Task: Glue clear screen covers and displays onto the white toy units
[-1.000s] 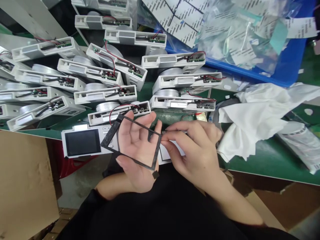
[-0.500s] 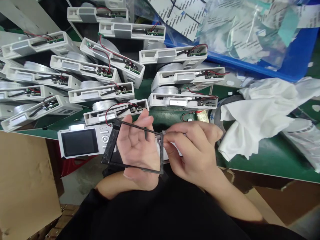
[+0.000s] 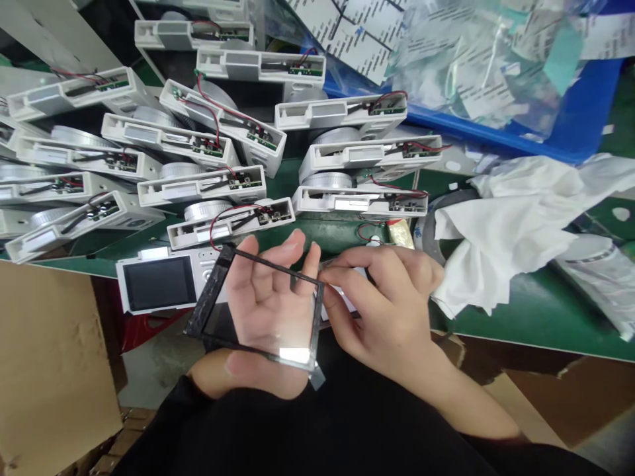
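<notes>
A clear rectangular panel with a black border [image 3: 200, 311] is held up in front of my body. Behind it my left hand [image 3: 270, 304] supports it, palm up, fingers curled around its edges and visible through the clear part. My right hand [image 3: 381, 297] has thumb and index finger pinched at the panel's upper right corner. A small clear tab [image 3: 317, 377] sticks out from the lower right corner. A white camera with a dark screen [image 3: 159, 283] lies left of my hands. Another white item, mostly hidden, lies behind my right hand.
Several opened white camera bodies [image 3: 347, 201] with red wires stand in rows at the back. A blue tray [image 3: 585, 132] holds plastic bags and labels. A white cloth [image 3: 496, 225] and a gold battery-like piece [image 3: 399, 233] lie on the green table [image 3: 540, 311].
The panel has tilted and its lower edge has come nearer my body, with a bright reflection and a small tab now showing. My left hand's fingers have shifted behind it.
</notes>
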The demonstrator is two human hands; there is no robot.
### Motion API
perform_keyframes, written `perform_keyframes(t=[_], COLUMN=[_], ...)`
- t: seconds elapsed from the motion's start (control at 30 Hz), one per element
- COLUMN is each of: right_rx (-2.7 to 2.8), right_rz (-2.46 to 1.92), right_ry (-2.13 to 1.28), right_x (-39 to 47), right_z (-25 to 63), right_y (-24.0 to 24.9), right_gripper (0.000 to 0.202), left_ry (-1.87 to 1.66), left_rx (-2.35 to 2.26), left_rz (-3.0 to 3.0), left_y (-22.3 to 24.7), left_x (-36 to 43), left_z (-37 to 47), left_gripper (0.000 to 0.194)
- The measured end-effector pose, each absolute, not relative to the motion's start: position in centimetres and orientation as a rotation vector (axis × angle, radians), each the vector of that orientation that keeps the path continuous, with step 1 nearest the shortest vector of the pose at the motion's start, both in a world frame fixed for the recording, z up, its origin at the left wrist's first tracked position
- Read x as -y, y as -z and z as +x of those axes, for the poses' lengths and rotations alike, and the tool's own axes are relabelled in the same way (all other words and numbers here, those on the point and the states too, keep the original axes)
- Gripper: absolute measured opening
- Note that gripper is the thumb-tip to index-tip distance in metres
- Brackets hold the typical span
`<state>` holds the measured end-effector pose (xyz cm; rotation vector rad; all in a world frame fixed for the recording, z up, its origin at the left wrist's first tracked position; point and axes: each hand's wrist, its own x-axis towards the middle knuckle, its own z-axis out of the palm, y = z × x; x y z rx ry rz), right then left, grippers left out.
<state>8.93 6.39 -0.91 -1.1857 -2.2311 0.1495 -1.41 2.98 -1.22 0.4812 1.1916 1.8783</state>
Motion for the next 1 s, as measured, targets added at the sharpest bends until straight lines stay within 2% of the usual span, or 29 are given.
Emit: perform_keyframes(t=[0.2, 0.5, 0.8, 1.0], right_rx=[2.163, 2.262, 2.243, 2.221], right_rz=[-1.156, -0.995, -1.042, -1.040], right_ry=[-0.152, 0.030, -0.033, -0.050], right_x=[-6.2, -7.0, -6.6, -6.3], right_z=[8.8, 9.5, 9.6, 9.6], right_y=[1.8, 1.9, 2.0, 2.2], right_gripper=[0.015, 0.011, 0.016, 0.014], left_ry=[-2.091, -2.058, -1.930, -2.025], left_rx=[-1.156, -1.225, -1.219, -1.246], left_rz=[0.430, 0.681, 0.723, 0.684], left_y=[1.8, 3.0, 2.9, 2.6], left_x=[-3.8, -4.0, -3.4, -4.0], left_z=[0.0, -0.6, -0.8, -0.3], left_gripper=[0.061, 0.058, 0.060, 0.053])
